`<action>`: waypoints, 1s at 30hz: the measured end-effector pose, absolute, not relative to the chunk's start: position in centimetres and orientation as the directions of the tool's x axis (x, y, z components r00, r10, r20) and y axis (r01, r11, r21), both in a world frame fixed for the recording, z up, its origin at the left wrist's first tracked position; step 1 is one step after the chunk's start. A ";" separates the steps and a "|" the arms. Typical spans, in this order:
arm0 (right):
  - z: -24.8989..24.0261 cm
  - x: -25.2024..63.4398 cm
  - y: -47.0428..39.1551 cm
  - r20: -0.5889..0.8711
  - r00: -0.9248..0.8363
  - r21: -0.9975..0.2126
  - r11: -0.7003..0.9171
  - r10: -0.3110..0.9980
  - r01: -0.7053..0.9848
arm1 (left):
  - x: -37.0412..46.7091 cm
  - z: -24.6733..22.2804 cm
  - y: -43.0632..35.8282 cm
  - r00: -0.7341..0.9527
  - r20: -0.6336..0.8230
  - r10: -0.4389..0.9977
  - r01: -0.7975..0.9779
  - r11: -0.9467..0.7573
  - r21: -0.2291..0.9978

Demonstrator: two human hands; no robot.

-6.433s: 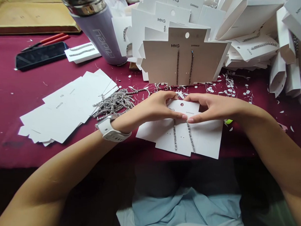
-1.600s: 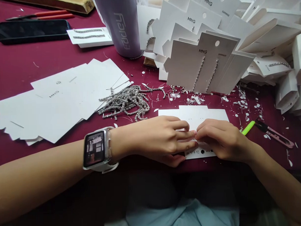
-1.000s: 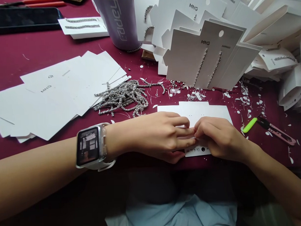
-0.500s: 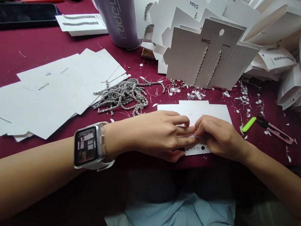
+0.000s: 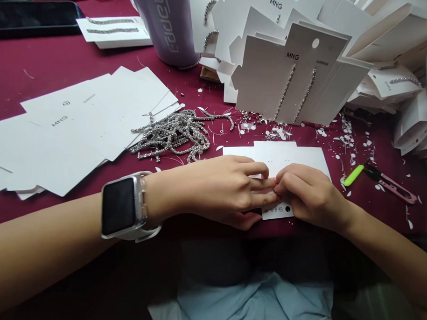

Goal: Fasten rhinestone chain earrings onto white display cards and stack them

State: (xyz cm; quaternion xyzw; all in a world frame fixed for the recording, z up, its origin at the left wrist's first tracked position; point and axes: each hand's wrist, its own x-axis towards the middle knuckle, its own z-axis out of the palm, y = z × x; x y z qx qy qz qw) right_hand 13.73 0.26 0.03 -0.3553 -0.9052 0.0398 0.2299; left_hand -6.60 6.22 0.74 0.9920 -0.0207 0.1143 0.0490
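At the near side of the maroon cloth (image 5: 70,57), your left hand (image 5: 232,189) and right hand (image 5: 311,194) meet over a white card (image 5: 278,153)

Your left hand rests palm down across the white card from the left, its fingers stretched out and a little spread. Your right hand touches the card's right part with curled fingers; its tips meet your left fingertips, and you cannot tell whether they close on anything. The card lies flat, two pairs of small holes showing beyond your hands and printed marks along its near edge.

Your left wrist wears a watch (image 5: 119,205). Just beyond that wrist, you have a heap of silver chains (image 5: 179,133) at the edge of a pile of flat cards (image 5: 68,132), farther left. Beyond your hands, a standing card (image 5: 261,74) marked MNG carries two chains; a purple container (image 5: 167,26) is to its left, and a dark phone (image 5: 29,19) lies far left. White scraps (image 5: 279,133) litter the cloth past your card. To the right of your right hand lies a pink-and-black tool (image 5: 393,186), with a green piece (image 5: 354,175) at its left end
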 end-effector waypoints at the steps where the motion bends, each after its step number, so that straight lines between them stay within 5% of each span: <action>1: 0.0 13.7 0.3 0.386 -0.642 -0.237 0.744 0.662 0.625 | -6.6 0.8 6.3 0.974 0.222 -0.033 -0.056 -0.994 0.095; 12: 0.3 14.0 0.3 0.320 -0.620 -0.350 0.697 0.717 0.626 | -6.8 1.0 7.2 0.971 0.231 -0.068 -0.126 -0.961 0.247; 30: 0.7 14.4 0.4 0.275 -0.631 -0.426 0.681 0.725 0.596 | -6.7 1.3 6.8 0.974 0.216 -0.061 -0.097 -0.982 0.161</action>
